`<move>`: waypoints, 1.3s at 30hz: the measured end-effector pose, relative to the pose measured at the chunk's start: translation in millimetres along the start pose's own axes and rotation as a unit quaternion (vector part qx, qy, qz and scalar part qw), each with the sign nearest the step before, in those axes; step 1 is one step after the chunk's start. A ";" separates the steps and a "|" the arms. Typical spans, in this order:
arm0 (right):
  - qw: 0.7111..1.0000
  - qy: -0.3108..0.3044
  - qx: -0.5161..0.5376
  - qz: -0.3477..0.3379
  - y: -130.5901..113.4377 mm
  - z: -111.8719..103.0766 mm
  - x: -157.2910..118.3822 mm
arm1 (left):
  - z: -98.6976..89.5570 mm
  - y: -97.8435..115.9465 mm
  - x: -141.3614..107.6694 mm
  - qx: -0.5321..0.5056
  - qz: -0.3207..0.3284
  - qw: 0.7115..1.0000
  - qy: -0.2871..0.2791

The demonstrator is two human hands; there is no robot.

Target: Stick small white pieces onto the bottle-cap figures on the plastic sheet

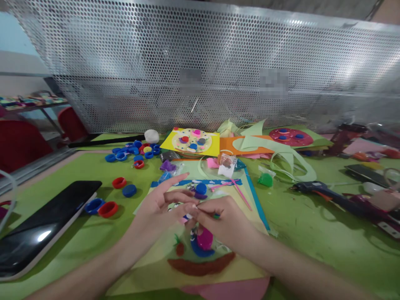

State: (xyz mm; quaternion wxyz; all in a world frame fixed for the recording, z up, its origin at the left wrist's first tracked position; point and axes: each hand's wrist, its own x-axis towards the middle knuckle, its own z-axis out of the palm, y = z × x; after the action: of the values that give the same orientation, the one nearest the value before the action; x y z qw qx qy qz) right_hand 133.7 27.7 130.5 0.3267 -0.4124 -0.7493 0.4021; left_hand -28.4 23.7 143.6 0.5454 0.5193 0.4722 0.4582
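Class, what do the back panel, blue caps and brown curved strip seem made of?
Back panel: likely metal, silvery sheen, rows of round holes. Blue caps: probably plastic; smooth, evenly coloured. Brown curved strip: perhaps clay; dull, with uneven edges.

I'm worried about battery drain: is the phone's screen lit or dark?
Dark: the phone lies face up, its front black apart from a bright reflection; whether it is powered, I cannot tell.

A pale yellow rectangular paper sheet [146, 266] bears a brown crescent strip [200, 266], a magenta round disc [205, 238] and, at its far edge, a blue band [156, 183] blotched white. Left of the sheet, a glossy black rectangular phone [43, 225]; beyond the sheet, a yellow rectangular card [215, 146] with a speckled cream circle [208, 139].
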 end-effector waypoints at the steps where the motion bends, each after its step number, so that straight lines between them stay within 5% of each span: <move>1: 1.000 -0.001 0.001 -0.001 0.5 0.1 0.1 | 0.0 -0.1 0.5 0.001 0.002 1.000 0.000; 11: 0.996 -0.049 0.054 0.043 2.6 -0.6 0.5 | -2.6 -4.0 0.3 0.011 0.029 0.999 0.017; 18: 0.998 0.006 -0.066 -0.014 6.8 -0.2 1.0 | -1.3 -2.1 -1.6 0.038 0.014 0.999 0.010; 29: 0.993 0.002 0.111 0.045 -4.0 -5.3 0.3 | 0.3 0.1 -2.9 -0.018 0.025 0.999 -0.011; 39: 0.966 -0.058 0.238 0.079 -1.9 -5.5 3.3 | 1.5 4.5 -1.4 0.018 0.022 0.999 0.033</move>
State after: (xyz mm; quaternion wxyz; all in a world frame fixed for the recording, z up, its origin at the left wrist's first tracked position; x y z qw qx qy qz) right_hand 136.0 31.7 135.2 0.3382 -0.3567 -0.6146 0.6169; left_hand -27.1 22.3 148.2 0.5096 0.5240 0.4867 0.4783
